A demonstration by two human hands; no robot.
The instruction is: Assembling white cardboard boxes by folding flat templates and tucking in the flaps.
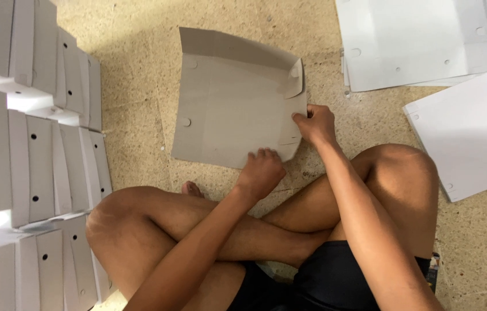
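We've got the grey cardboard box blank [226, 115] at frame centre on the floor. Left hand [262, 170] presses its near edge, fingers curled; right hand [314, 124] pinches the right flap. Light, stiff, creases easily: grip edges near folds.

My crossed legs [289, 230] hem me in from below. To my left, the stacked white boxes [36, 161] wall off that side. Flat white sheets [428, 46] cover the floor [134, 126] at upper right. Bare floor stays open in the strip between the boxes and the grey cardboard [226, 109].
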